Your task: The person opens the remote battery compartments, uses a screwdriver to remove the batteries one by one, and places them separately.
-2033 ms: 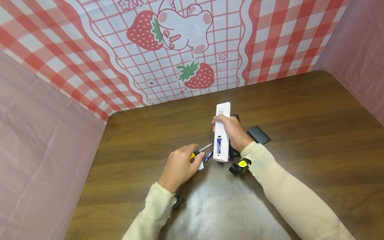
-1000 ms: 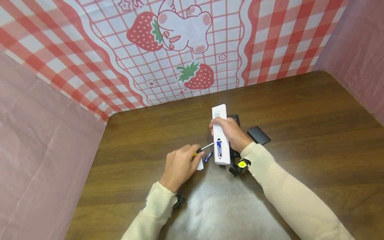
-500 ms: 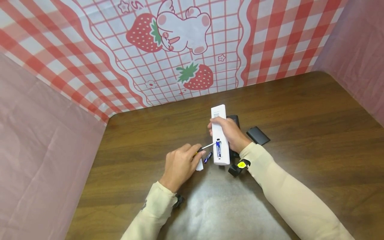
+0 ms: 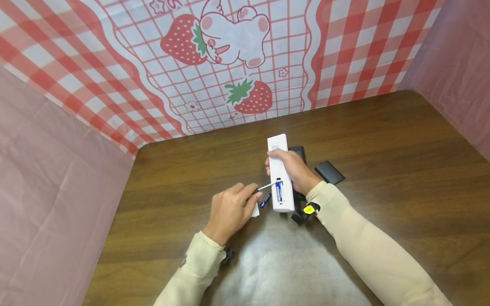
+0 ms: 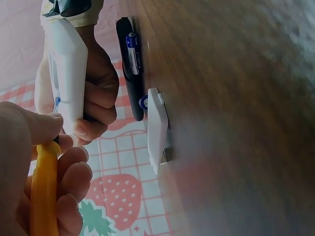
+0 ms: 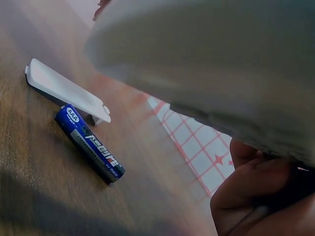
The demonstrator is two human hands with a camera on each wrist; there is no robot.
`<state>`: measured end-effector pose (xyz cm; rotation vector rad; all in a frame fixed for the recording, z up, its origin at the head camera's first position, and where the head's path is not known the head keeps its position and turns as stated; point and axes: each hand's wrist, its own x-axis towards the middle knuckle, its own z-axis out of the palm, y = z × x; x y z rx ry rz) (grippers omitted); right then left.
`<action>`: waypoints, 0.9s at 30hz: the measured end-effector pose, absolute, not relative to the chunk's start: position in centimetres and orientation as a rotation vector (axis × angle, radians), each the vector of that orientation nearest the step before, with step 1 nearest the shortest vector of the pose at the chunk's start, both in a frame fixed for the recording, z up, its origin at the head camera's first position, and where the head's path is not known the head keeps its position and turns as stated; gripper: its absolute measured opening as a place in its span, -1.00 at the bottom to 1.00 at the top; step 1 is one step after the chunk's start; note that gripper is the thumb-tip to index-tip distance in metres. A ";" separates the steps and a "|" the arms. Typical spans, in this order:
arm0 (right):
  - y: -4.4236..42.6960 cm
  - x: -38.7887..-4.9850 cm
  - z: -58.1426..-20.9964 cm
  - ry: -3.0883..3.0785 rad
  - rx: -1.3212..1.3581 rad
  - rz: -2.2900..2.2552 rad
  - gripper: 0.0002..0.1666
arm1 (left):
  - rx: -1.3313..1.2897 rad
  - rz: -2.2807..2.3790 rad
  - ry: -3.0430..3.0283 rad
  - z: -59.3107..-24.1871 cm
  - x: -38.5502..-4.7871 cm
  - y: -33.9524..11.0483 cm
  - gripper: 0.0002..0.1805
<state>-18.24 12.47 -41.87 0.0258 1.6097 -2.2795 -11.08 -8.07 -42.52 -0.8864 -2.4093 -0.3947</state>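
In the head view my right hand [image 4: 296, 170] grips a white remote control [image 4: 277, 165], its back facing up. Its battery slot is uncovered, with a blue battery [image 4: 279, 193] inside. My left hand [image 4: 229, 210] pinches a screwdriver [image 4: 264, 187], whose yellow handle [image 5: 45, 191] shows in the left wrist view. The metal tip reaches the upper end of that battery; whether it touches is too small to tell. A loose blue AAA battery [image 6: 91, 145] lies on the table below the remote, near a white battery cover [image 6: 66, 93]. My left fingers partly hide this cover in the head view.
A black remote-like object [image 4: 297, 153] lies partly hidden behind my right hand. In the left wrist view a blue battery [image 5: 133, 54] shows against it. A flat black cover [image 4: 330, 172] lies to the right on the wooden table [image 4: 383, 170]. Patterned cloth [image 4: 249, 97] hangs behind.
The screwdriver tip has moved right, from beside the white remote to the battery in its slot. My right hand has tilted the remote and shifted it slightly left and down.
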 end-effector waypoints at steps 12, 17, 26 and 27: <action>12.5 -18.2 -41.8 1.622 0.007 -2.266 -0.62 | -0.894 -0.393 -2.369 -42.5 -11.2 -8.2 -0.82; 12.5 -18.2 -41.9 1.616 -0.014 -2.291 -0.61 | -0.899 -0.411 -2.387 -42.4 -11.1 -8.2 -0.82; 12.5 -18.2 -41.9 1.615 -0.017 -2.290 -0.50 | -0.905 -0.414 -2.368 -42.5 -11.2 -8.3 -0.81; 12.5 -18.2 -41.9 1.614 -0.017 -2.290 -0.50 | -0.904 -0.412 -2.366 -42.5 -11.3 -8.3 -0.81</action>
